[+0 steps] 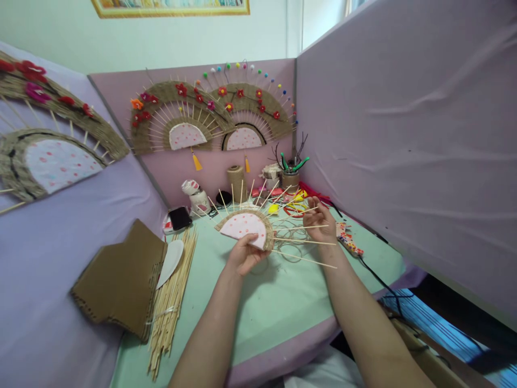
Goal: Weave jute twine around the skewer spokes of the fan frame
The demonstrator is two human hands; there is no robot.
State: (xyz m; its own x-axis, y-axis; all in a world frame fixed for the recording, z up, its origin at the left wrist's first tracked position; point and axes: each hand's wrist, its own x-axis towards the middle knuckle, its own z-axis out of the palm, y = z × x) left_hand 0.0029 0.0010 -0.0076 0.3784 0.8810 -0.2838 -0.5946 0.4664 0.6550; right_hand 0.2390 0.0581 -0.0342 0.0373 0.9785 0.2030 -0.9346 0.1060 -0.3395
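Note:
My left hand [244,254] is closed on the lower edge of a half-round fan piece [244,223], pink dotted paper with a jute rim and thin wooden sticks fanning out from it. It is held a little above the green table [274,302]. My right hand [319,218] is to the right of the fan, its fingers pinched at the outer sticks [307,242]; thin jute twine [288,245] runs in loose loops beneath them. What exactly the fingers pinch is too small to make out.
A bundle of bamboo sticks [172,302] and folded cardboard [121,280] lie at the left. A jute spool [236,180], a cup of pliers [291,172], a phone [180,218] and a glue gun [349,240] with its cord stand further back. Finished fans [181,116] hang on the partition walls.

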